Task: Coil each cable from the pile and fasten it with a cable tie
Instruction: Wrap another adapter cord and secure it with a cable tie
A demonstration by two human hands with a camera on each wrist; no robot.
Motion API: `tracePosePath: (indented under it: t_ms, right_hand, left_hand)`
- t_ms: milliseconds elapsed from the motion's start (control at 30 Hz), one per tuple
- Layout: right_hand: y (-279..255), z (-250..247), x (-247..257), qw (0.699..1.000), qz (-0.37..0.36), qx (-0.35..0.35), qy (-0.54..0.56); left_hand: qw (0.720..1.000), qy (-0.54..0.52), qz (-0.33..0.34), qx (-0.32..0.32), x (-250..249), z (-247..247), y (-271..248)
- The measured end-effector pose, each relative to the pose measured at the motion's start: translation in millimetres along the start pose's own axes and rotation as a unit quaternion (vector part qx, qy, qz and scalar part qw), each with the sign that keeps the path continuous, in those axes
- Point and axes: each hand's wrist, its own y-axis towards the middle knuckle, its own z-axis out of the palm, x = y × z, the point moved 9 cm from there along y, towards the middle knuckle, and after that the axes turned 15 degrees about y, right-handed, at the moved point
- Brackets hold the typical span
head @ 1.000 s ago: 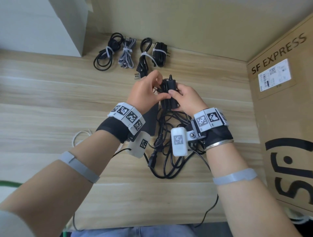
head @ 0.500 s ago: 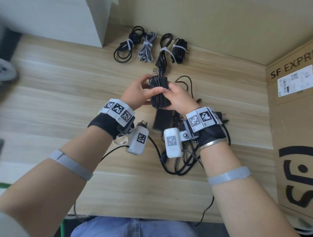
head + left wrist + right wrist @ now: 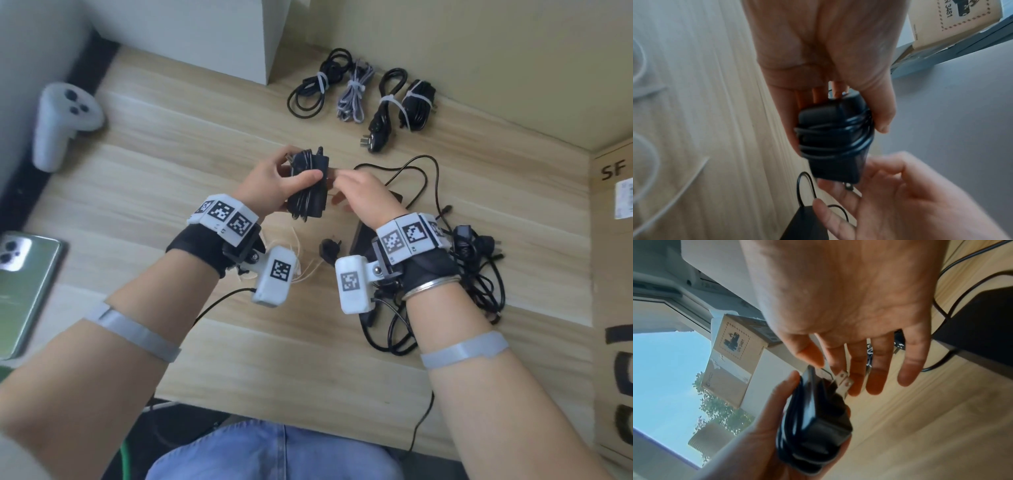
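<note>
A black power adapter (image 3: 308,186) with its own cable wound round it is held above the wooden table, and my left hand (image 3: 294,171) grips it, thumb on top. The wrist views show the adapter (image 3: 834,138) (image 3: 813,418) with its metal prongs (image 3: 842,382) pointing at my right hand. My right hand (image 3: 346,185) (image 3: 849,378) is beside the prong end, fingers straight and holding nothing. The pile of loose black cables (image 3: 479,281) lies under my right wrist. White cable ties (image 3: 674,186) lie on the table to the left.
Several tied cable bundles (image 3: 387,102) lie in a row at the back by the wall. A black power brick (image 3: 394,198) sits under my right hand. A white controller (image 3: 61,120) and a phone (image 3: 24,291) lie at the left, a cardboard box (image 3: 613,274) stands at the right.
My right hand has let go of the adapter and opened its fingers. My left hand keeps its grip and has carried the adapter left, off the pile. The head view has swung left.
</note>
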Motion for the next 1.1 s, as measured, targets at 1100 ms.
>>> tracePosePath:
  t_ms: [1100]
  right_hand:
    - [15,40,-32,0.998,0.057,0.022,0.02]
  left_hand:
    - [1.0,-0.003,0.013,-0.001,15,-38,-4]
